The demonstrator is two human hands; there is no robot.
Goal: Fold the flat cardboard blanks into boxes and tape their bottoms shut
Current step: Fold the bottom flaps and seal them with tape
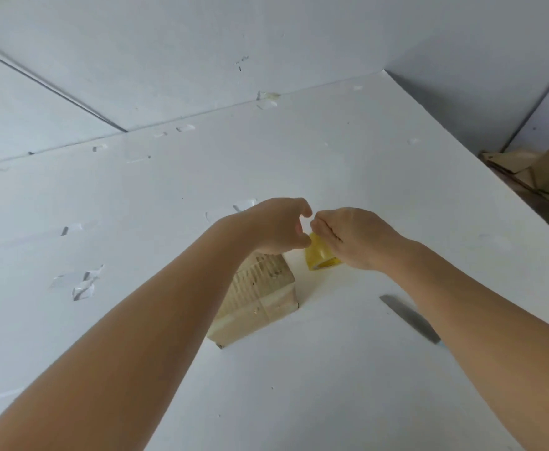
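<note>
Mid-step: freeing the tape end from the roll (320, 255). Right hand (356, 237) curled over the yellowish roll, holding it just above the table (348, 151), beside the box (260, 297). Left hand (278, 226) alongside, almost touching the right, fingers (305, 206) bent toward a pinch at the roll's top. Cannot tell whether the tape end is caught between them; the strip itself too clear to see.

Box lying on the table under the left wrist, folded up, glossy tape already across part of its upper face. Knife (408, 315) on the table to the right, partly hidden by the right forearm. Tape scraps (84, 284) stuck about the table on the left. Cardboard blanks (533, 170) heaped off the table's far right edge.

To do this well: hold the roll steady, pick the end up with a nail, draw it out straight and level so it does not split or fold onto itself. Pull enough to span the seam and run down both sides. Lay from the middle outward, pressing flat. Reach for the knife only once the strip is down.
</note>
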